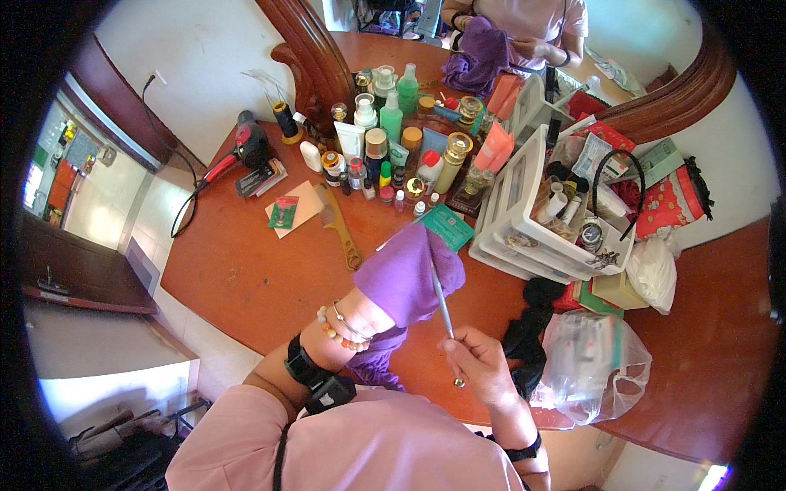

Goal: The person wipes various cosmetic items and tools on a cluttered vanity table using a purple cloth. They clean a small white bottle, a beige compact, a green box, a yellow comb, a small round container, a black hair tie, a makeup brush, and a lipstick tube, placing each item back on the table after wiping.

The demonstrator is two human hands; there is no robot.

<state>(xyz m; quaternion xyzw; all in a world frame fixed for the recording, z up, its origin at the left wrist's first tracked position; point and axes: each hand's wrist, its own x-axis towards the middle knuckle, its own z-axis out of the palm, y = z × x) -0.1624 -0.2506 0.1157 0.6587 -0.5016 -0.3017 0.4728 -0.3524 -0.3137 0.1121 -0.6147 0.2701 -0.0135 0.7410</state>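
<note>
A purple cloth (397,278) covers my left hand (362,309), and its loose end hangs below the wrist. The cloth hides the fingers, but it is bunched around them as if gripped. Between the thumb and fingers of my right hand (479,360) is a slim silvery rod (443,304) with a small round metal end below the hand. The rod slants up against the cloth, where its far end is lost to view. Both hands are raised over the brown wooden dressing table (254,282). Part of this also shows in the mirror.
Bottles and jars (390,119) crowd the back. A wooden comb (337,225), a green card (447,227) and a hair dryer (250,147) lie around them. White drawers (512,221) stand to the right, near black fabric (528,323) and a clear plastic bag (602,368).
</note>
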